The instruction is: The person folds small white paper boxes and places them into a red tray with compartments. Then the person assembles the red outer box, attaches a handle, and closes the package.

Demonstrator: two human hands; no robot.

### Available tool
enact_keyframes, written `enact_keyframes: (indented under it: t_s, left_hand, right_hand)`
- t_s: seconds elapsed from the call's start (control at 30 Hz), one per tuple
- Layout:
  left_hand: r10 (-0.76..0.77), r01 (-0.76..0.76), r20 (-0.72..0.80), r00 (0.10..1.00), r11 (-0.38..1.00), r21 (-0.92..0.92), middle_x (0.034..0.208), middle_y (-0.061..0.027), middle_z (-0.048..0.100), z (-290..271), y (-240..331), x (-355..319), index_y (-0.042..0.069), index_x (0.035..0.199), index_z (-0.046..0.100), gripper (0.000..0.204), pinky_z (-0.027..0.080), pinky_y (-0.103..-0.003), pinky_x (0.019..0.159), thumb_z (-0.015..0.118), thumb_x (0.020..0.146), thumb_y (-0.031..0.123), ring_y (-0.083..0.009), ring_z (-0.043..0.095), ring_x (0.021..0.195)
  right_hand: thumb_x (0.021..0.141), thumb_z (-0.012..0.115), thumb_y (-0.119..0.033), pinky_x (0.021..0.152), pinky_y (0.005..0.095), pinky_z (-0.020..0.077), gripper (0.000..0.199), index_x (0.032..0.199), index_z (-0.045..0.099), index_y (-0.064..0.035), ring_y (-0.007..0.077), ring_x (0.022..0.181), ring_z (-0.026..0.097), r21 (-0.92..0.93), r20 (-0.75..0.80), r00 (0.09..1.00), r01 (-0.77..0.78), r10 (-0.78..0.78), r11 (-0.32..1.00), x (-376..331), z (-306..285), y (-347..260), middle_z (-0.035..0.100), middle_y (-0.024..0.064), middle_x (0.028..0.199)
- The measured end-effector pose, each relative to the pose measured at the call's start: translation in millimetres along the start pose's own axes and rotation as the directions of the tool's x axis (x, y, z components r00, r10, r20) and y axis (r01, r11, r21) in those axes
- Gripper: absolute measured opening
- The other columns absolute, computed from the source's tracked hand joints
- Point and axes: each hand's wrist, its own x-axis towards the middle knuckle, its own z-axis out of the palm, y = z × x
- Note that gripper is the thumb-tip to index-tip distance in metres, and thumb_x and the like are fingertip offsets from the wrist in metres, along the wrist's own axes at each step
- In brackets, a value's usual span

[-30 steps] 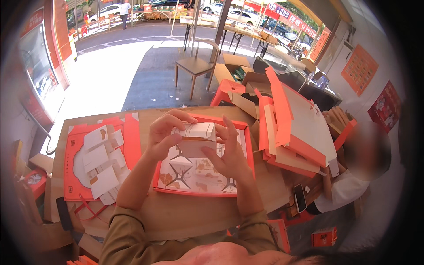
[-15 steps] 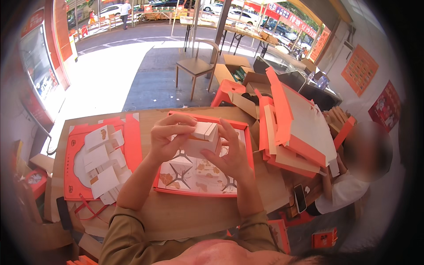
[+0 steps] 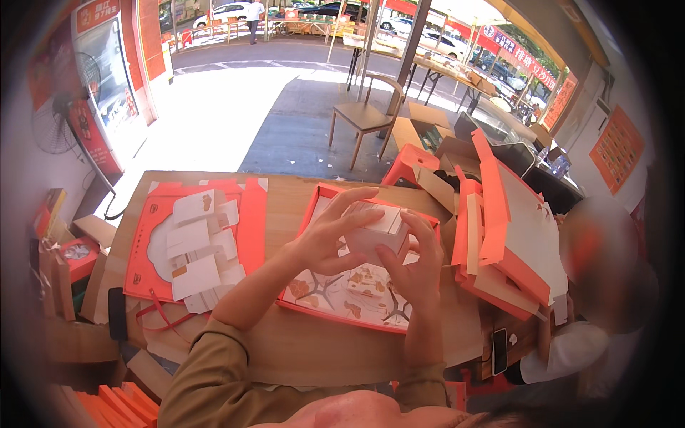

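Note:
A small white carton [image 3: 377, 234] is held up over the table between my two hands. My right hand [image 3: 419, 267] grips its right side, thumb on the near face and fingers by the top edge. My left hand [image 3: 332, 235] is at the carton's left side, index finger raised, another fingertip on the top and thumb low beside it. Beneath them lies a shallow red box [image 3: 342, 319] with several white, gold-printed cartons [image 3: 367, 282] and grey star-shaped gaps between them. To its left, flat white carton blanks [image 3: 203, 250] lie overlapping on a red cardboard sheet [image 3: 146, 246].
A red ribbon [image 3: 153, 312] and a black object [image 3: 116, 314] lie at the table's left. Red cardboard boxes [image 3: 492, 235] are piled at the right, near a phone [image 3: 499, 351] and a seated person's white sleeve [image 3: 567, 357]. Beyond the table stand a chair [image 3: 364, 115] and red stool [image 3: 412, 162].
The view has swung left, so the scene sits further right in the picture. My left hand's index finger has lifted from the carton and its fingers have spread. The right hand keeps its grip.

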Motion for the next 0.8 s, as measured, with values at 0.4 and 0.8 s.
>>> enact_keyframes:
  t_s: [0.4,0.8]
  left_hand:
    - [-0.574,0.47,-0.119,0.81,0.757,-0.453,0.139,-0.0183,0.067,-28,-8,1,0.004,0.158,0.045,0.06,0.054,-0.04,0.103,0.054,0.107,0.033,-0.0246,0.069,0.12]
    - [-0.592,0.597,0.082,0.802,0.798,-0.084,0.146,-0.0133,0.06,-11,6,5,0.007,0.162,0.04,0.106,0.053,-0.045,0.106,0.089,0.072,0.032,-0.0278,0.061,0.132]
  right_hand:
    - [0.081,0.091,0.002,0.098,0.0418,0.0586,0.056,0.117,0.049,-0.0072,0.0275,0.128,0.063,0.253,-0.237,0.969,-0.007,0.069,0.967,-1,-28,3,0.057,0.0188,0.139]
    - [0.076,0.084,0.007,0.099,0.0484,0.061,0.041,0.102,0.056,-0.0082,0.0429,0.134,0.062,-0.063,0.09,0.987,0.138,-0.132,0.988,6,-6,16,0.057,0.0159,0.138]
